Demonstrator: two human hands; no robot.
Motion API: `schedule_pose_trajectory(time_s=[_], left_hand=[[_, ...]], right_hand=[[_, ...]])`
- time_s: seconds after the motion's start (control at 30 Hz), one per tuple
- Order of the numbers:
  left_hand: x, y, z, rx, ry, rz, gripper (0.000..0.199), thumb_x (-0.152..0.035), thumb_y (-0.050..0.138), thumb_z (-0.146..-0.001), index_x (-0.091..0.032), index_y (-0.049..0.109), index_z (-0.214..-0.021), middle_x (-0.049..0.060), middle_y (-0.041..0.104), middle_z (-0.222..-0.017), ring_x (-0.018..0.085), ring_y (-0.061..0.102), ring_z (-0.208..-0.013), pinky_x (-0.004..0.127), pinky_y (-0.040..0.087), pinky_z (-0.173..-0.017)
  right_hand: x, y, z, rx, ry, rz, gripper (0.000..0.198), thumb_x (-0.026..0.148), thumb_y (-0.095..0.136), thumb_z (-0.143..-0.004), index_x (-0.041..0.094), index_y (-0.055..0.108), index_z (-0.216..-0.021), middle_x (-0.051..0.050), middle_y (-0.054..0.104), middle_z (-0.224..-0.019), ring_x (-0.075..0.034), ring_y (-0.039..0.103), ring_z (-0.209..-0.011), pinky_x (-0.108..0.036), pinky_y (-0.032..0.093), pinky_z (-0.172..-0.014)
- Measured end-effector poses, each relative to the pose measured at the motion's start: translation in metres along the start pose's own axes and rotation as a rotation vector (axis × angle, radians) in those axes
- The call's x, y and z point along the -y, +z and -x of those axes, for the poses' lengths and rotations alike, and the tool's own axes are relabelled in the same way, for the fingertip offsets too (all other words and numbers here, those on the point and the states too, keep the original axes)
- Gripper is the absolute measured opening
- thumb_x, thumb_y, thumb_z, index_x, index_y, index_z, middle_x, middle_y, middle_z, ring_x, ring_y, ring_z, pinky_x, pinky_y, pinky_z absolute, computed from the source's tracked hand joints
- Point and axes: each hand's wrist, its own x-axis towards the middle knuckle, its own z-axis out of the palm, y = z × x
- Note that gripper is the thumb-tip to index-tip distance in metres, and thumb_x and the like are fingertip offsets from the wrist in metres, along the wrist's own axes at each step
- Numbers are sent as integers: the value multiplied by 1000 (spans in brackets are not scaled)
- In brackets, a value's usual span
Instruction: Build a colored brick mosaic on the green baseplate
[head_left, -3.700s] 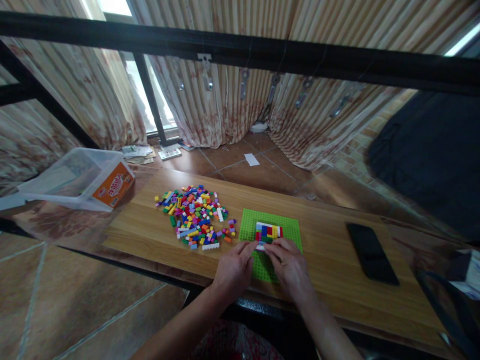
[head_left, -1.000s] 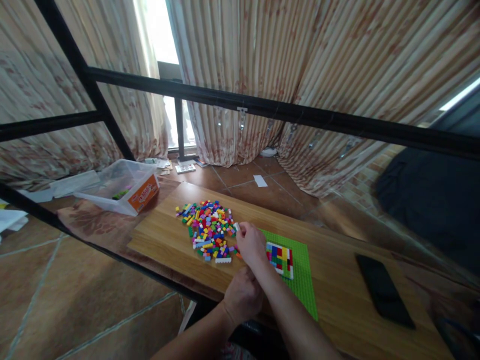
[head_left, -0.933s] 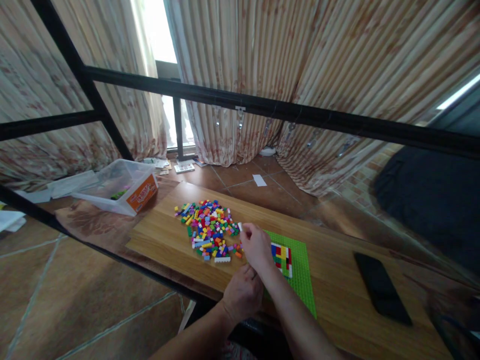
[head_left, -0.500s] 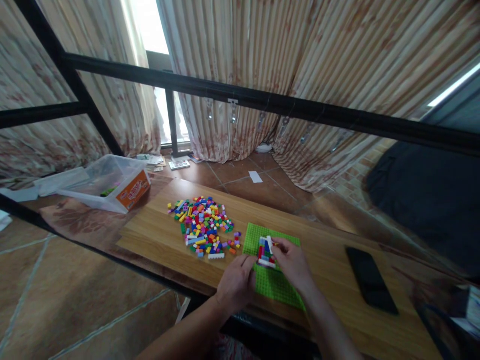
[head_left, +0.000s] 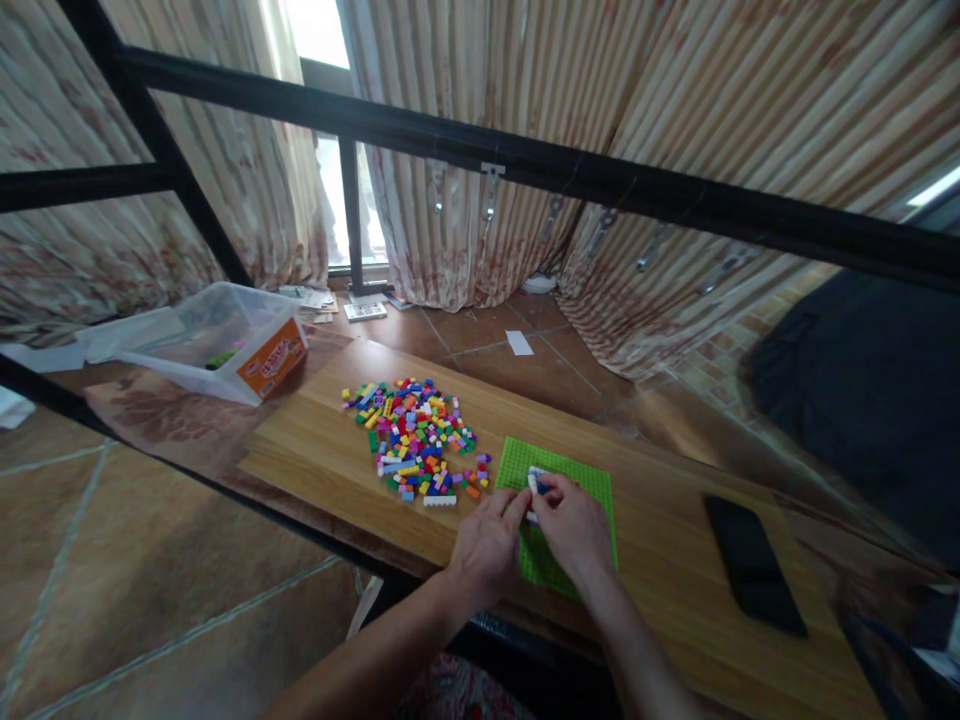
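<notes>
A green studded baseplate [head_left: 559, 568] lies on the wooden board, with a small build of toy bricks [head_left: 541, 489] on it, mostly covered by my fingers. In my right hand [head_left: 576, 528], a white toy brick [head_left: 533, 480] is pinched between thumb and fingers, right over the build. From the left side my left hand [head_left: 487, 545] presses its closed fingertips against the build, close to the right fingertips. Exact contact between fingers and bricks is partly hidden.
Left of the baseplate spreads a loose pile of coloured bricks [head_left: 424, 440], a long white brick [head_left: 439, 501] at its near edge. A black phone [head_left: 754, 565] lies to the right. Far left stands a clear plastic box [head_left: 187, 375]. A dark metal rail [head_left: 420, 135] crosses ahead.
My two hands have come closer together over the build. The white brick has turned and now sits lower among the fingers, which cover more of the build. The camera view has shifted slightly.
</notes>
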Motion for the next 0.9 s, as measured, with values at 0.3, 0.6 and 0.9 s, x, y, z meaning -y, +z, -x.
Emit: schedule_pose_trajectory(time_s=[0.3,0.6,0.9], left_hand=[[2,1,2,-7,10,1,53,-15,48,-85,-24,42,-138,9,55,-124,22,57,-109,38,53,-92],[5,4,6,8,35,-19,54,-13,46,-85,-21,42,-138,11,54,-127,23,55,-112,40,53,-94],[2,3,9,12,82,-62,59,-7,47,-81,-18,39,-138,12,54,-126,24,53,-111,41,52,-95]], right_hand=[[-7,1,-6,28,27,-116,24,36,60,-77,21,71,-92,-4,74,-73,-21,68,-66,-31,44,-59],[-13,-1,-12,192,43,-281,42,33,60,-74,15,70,-111,-5,74,-75,-19,67,-69,-30,47,-66],[-16,-3,-15,251,26,-332,42,28,59,-72,16,71,-110,-4,73,-79,-17,65,-68,-31,48,-70]])
